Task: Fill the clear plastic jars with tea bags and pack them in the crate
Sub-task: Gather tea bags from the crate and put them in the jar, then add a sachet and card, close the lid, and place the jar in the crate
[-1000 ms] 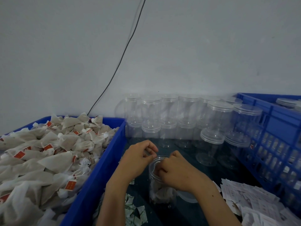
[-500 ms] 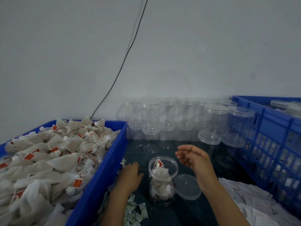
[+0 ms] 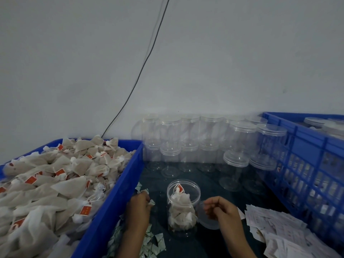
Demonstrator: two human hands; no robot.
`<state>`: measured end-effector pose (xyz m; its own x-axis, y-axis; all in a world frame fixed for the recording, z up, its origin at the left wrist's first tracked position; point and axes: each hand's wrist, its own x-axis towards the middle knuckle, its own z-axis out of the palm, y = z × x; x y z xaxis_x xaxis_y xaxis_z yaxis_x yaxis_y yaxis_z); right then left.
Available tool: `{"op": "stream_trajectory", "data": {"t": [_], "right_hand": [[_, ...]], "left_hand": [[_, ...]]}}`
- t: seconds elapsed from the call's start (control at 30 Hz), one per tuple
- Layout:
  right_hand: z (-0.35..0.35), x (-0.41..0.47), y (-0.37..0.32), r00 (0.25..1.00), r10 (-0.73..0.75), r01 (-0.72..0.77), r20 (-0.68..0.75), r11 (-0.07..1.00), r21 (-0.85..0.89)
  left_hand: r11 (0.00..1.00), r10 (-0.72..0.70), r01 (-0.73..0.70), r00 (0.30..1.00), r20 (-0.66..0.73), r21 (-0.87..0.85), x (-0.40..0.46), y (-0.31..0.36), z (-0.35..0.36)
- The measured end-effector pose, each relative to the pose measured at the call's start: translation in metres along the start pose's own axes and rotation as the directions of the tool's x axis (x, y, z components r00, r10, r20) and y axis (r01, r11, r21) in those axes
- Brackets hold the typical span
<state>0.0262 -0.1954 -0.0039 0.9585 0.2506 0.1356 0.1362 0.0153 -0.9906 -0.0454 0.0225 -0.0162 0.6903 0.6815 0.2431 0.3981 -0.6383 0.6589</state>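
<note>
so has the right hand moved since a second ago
Yes. The right hand was over the mouth of the open jar; now it sits lower, right of the jar, at the lid.

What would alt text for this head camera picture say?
An open clear plastic jar half full of tea bags stands between a person's left hand, touching small folded paper packets, and right hand, reaching over a clear round lid.

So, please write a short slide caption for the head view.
Open jar of tea bags stands between left hand and right hand, its lid lying beside it.
</note>
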Motion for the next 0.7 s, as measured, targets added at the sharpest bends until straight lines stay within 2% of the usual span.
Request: {"op": "stream_trajectory", "data": {"t": [0.07,0.13,0.17,0.23,0.33,0.43,0.5,0.6,0.7], "right_hand": [[-0.003,0.003,0.001,0.998,-0.047,0.045,-0.034,0.998,-0.036],[-0.011,0.007,0.002,0.989,-0.094,0.087,-0.111,0.994,-0.067],[-0.017,0.009,0.003,0.979,-0.117,0.104,-0.165,0.991,-0.084],[-0.030,0.015,0.005,0.949,-0.143,0.116,-0.281,0.987,-0.110],[-0.049,0.022,0.009,0.915,-0.105,0.060,-0.390,0.990,-0.127],[-0.058,0.026,0.013,0.914,-0.072,0.005,-0.399,0.986,-0.168],[-0.060,0.028,0.015,0.919,-0.067,-0.025,-0.389,0.974,-0.226],[-0.062,0.029,0.018,0.939,-0.083,-0.057,-0.334,0.920,-0.389],[-0.063,0.032,0.020,0.967,-0.123,-0.027,-0.224,0.823,-0.568]], "left_hand": [[0.991,-0.003,-0.012,0.994,-0.105,-0.136,-0.002,0.011,-0.007],[0.938,-0.011,-0.066,0.976,-0.219,-0.339,-0.005,0.029,-0.022],[0.898,-0.010,-0.095,0.972,-0.235,-0.430,-0.005,0.039,-0.032],[0.836,0.077,-0.161,0.981,-0.179,-0.525,-0.007,0.057,-0.048],[0.846,0.245,-0.225,0.969,-0.022,-0.483,-0.013,0.076,-0.057],[0.921,0.312,-0.297,0.950,0.020,-0.254,-0.021,0.083,-0.051],[0.929,0.347,-0.339,0.937,0.031,-0.150,-0.024,0.083,-0.047],[0.916,0.370,-0.367,0.929,-0.013,-0.161,-0.025,0.080,-0.045],[0.894,0.329,-0.355,0.934,-0.140,-0.273,-0.022,0.075,-0.042]]}}
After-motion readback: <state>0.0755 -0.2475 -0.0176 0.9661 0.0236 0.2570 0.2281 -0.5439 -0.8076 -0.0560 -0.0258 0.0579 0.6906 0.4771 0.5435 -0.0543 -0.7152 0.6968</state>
